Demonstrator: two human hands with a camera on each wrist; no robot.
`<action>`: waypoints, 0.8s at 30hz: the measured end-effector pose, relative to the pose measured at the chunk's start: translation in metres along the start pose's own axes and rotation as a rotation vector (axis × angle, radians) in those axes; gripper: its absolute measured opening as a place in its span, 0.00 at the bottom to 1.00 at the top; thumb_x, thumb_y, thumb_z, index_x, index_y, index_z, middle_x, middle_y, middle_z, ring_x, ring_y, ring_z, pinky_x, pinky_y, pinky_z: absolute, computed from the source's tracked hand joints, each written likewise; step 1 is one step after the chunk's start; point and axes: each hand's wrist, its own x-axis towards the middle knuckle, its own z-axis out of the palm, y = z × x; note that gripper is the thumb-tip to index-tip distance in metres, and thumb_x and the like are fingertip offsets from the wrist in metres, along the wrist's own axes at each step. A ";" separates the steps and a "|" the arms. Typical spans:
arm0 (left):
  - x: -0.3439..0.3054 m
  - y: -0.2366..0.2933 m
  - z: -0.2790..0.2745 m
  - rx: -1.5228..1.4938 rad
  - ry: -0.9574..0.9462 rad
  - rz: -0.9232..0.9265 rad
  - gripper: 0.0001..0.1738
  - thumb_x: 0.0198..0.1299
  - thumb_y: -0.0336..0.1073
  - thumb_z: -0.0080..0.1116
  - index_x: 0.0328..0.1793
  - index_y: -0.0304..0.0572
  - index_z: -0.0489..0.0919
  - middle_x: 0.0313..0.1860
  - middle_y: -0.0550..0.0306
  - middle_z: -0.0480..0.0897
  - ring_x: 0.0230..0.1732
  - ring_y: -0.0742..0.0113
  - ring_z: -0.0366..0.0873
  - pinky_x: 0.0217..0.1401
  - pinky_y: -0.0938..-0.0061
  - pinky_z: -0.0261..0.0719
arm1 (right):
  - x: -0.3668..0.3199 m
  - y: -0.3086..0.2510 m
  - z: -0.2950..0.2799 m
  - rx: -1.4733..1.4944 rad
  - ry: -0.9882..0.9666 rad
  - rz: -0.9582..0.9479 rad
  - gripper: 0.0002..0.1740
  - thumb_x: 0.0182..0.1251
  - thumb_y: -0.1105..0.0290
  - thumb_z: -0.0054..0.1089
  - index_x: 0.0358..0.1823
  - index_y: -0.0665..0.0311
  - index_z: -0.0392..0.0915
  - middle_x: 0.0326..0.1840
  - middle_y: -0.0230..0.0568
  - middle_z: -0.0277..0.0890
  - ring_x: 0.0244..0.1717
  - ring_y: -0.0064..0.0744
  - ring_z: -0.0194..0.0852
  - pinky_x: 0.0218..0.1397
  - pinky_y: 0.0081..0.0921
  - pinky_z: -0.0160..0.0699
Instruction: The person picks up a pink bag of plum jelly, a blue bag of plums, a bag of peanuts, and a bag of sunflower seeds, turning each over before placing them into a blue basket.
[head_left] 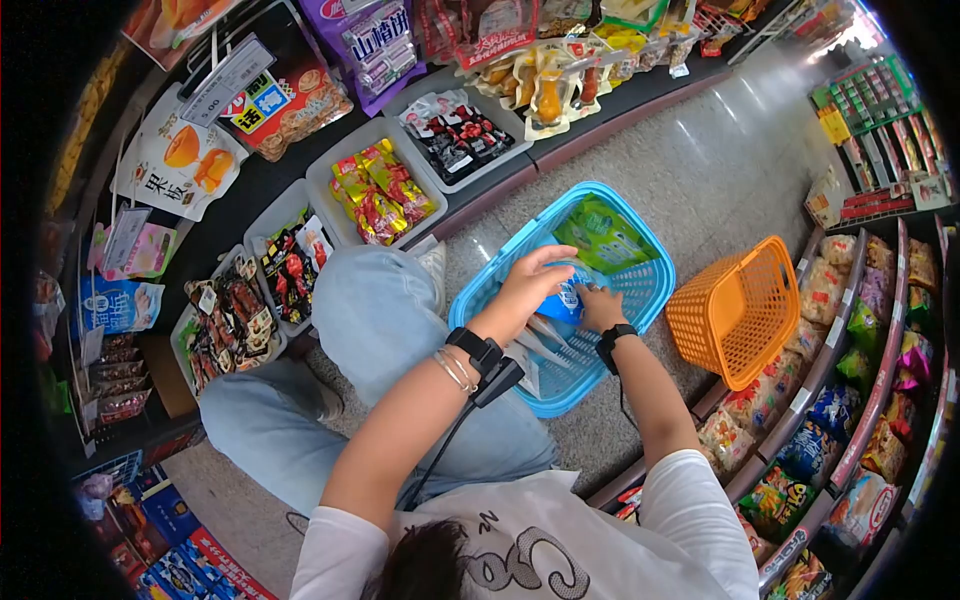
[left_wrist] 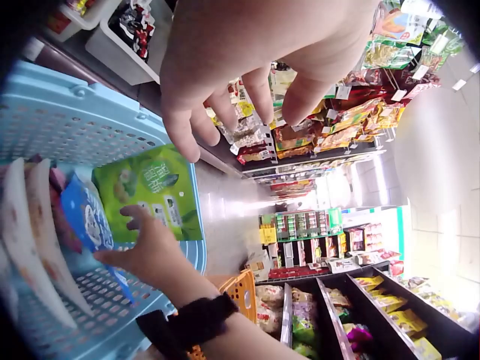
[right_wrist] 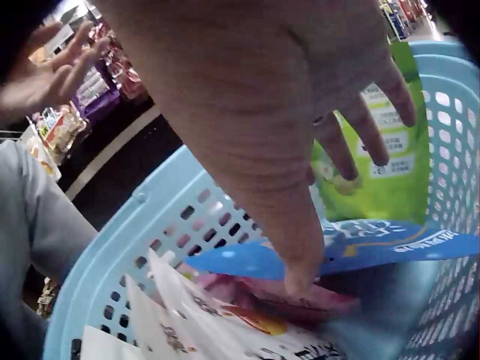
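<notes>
Bright, even shop light comes from overhead. The pale floor (head_left: 700,170) beyond the left hand (head_left: 530,285) and right hand (head_left: 600,308) throws back soft white glare, with hardly a shadow beneath them. The head view bends like a fisheye and goes black at its corners. In each wrist view the near hand looms large and soft-focused at the top, and in the left one the aisle (left_wrist: 352,187) far beyond it is washed out.
</notes>
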 end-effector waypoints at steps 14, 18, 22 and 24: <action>-0.001 0.006 0.004 -0.070 0.012 -0.063 0.21 0.63 0.38 0.55 0.61 0.42 0.73 0.60 0.55 0.71 0.60 0.67 0.68 0.61 0.71 0.68 | 0.041 0.036 -0.049 0.041 0.704 0.081 0.12 0.50 0.70 0.63 0.38 0.58 0.84 0.58 0.42 0.70 0.61 0.43 0.63 0.58 0.41 0.65; 0.003 -0.001 0.001 -0.025 0.047 0.020 0.18 0.62 0.37 0.55 0.59 0.45 0.74 0.50 0.56 0.75 0.45 0.67 0.75 0.43 0.73 0.79 | 0.052 0.039 -0.057 0.060 0.660 0.117 0.15 0.46 0.69 0.68 0.39 0.58 0.84 0.65 0.42 0.65 0.65 0.46 0.59 0.63 0.41 0.62; 0.001 0.003 0.002 -0.047 0.049 -0.006 0.18 0.62 0.37 0.55 0.58 0.44 0.74 0.50 0.56 0.75 0.44 0.67 0.75 0.43 0.73 0.79 | 0.054 0.037 -0.057 0.110 0.639 0.140 0.25 0.40 0.68 0.73 0.45 0.57 0.80 0.67 0.43 0.61 0.66 0.47 0.57 0.63 0.43 0.60; 0.001 0.005 0.003 -0.049 0.041 -0.023 0.19 0.63 0.38 0.54 0.59 0.43 0.74 0.53 0.56 0.73 0.49 0.67 0.73 0.49 0.72 0.75 | 0.052 0.033 -0.058 0.122 0.644 0.163 0.29 0.39 0.68 0.74 0.49 0.56 0.77 0.68 0.43 0.59 0.67 0.46 0.55 0.64 0.46 0.57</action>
